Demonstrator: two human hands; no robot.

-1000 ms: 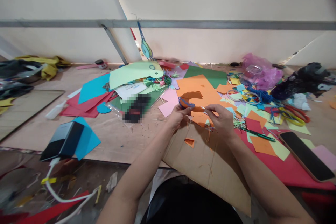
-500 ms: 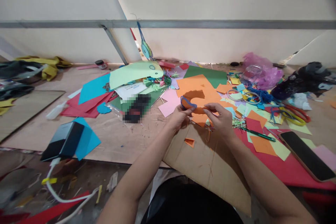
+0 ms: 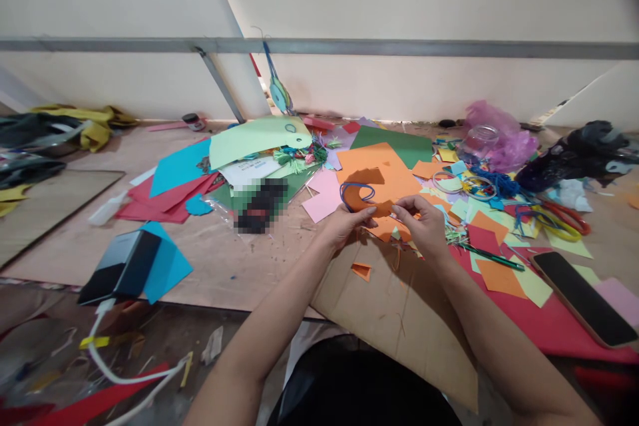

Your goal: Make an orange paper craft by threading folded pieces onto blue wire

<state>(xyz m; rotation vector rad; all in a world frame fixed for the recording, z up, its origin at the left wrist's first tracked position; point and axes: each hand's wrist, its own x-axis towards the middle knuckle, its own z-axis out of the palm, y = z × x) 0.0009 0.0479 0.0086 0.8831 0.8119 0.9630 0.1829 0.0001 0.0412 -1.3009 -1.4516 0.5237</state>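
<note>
A cut piece of orange paper (image 3: 382, 208) is stretched between my two hands over the cardboard. My left hand (image 3: 344, 225) pinches its left part, thumb lying on top. A loop of blue cord (image 3: 343, 192) curves up from the left hand around the paper's edge. At the right end, the thumb and fingertips of my right hand (image 3: 423, 221) pinch the strip. Behind the hands lies a larger orange sheet (image 3: 394, 163), and a small folded orange scrap (image 3: 361, 271) rests on the cardboard (image 3: 399, 319) below.
Coloured paper scraps, bangles (image 3: 479, 187), blue yarn (image 3: 499, 181) and yellow-handled scissors (image 3: 559, 223) crowd the right side. A green pen (image 3: 494, 256) and a phone (image 3: 584, 297) lie nearer me. At left are a cabled dark device (image 3: 120, 266), a white bottle (image 3: 106, 209) and red sheets (image 3: 160, 205).
The orange piece has turned, so more of its flat face shows and the blue cord loop stands wider. My right hand has shifted slightly right; both hands still grip the paper.
</note>
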